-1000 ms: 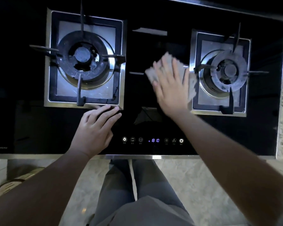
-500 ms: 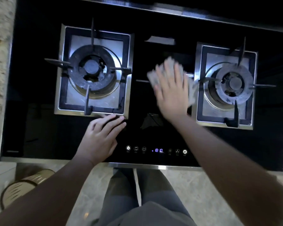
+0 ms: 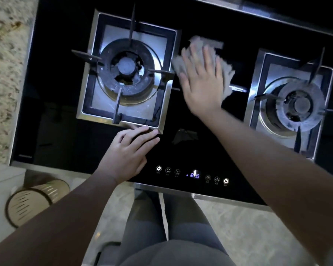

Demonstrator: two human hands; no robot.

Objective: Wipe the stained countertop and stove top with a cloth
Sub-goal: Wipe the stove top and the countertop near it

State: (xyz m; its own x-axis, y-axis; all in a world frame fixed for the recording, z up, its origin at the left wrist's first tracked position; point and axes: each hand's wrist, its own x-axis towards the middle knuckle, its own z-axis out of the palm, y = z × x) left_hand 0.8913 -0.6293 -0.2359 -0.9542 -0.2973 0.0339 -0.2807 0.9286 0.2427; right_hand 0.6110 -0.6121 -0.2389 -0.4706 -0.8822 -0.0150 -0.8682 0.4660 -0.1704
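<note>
A grey cloth (image 3: 227, 73) lies on the black glass stove top (image 3: 62, 104), in the strip between the two burners. My right hand (image 3: 201, 81) presses flat on the cloth with straight, spread fingers. My left hand (image 3: 127, 152) rests flat on the glass just below the front right corner of the left burner (image 3: 127, 68). The speckled stone countertop (image 3: 6, 77) runs along the stove's left side and carries brown stains (image 3: 15, 24) near its far end.
The right burner (image 3: 294, 100) sits in its steel tray on the right. A lit touch panel (image 3: 192, 175) runs along the stove's front edge. On the floor to the left stands a beige bin (image 3: 35, 200). My legs are below the front edge.
My right hand has slid the cloth left, away from the right burner toward the left burner. The view has shifted left, showing more countertop. My left hand stays in place.
</note>
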